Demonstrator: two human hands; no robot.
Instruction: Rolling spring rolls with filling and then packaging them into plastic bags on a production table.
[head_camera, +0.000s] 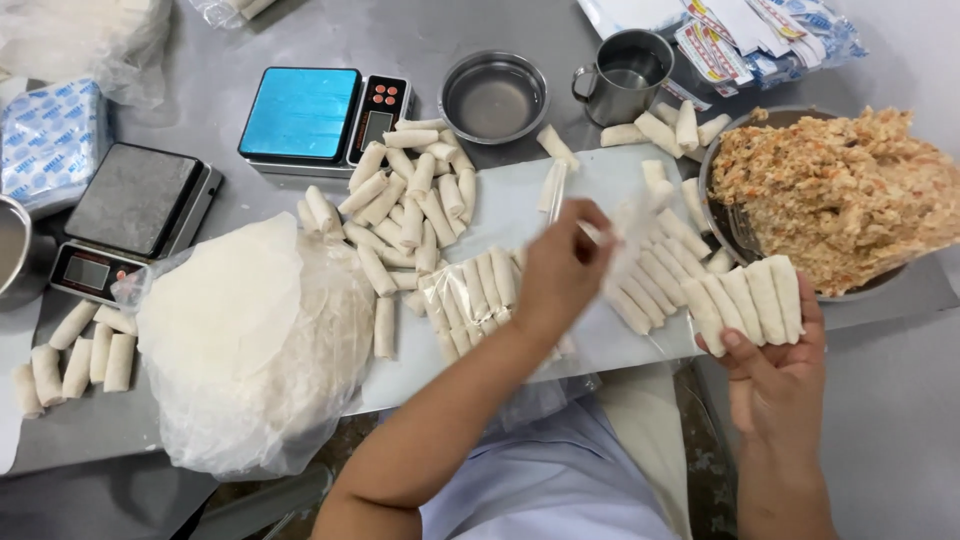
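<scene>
My right hand (778, 385) is palm up at the right, holding a row of several white spring rolls (748, 300) side by side on its fingers. My left hand (558, 272) reaches over the middle of the white board (505, 205), its fingers pinched on a thin clear plastic bag (625, 232) that is blurred by motion. Just left of that hand lies a clear bag filled with rolls (470, 290). More rolls lie in a row under the blurred bag (655, 275), and a loose pile of rolls (405, 205) sits further left.
A large metal bowl of orange-flecked filling (835, 195) stands at right. A plastic-wrapped stack of round wrappers (250, 335) lies at left. Behind are a blue-topped scale (305, 112), a grey scale (130, 205), a small metal bowl (493, 97) and a metal mug (625, 75).
</scene>
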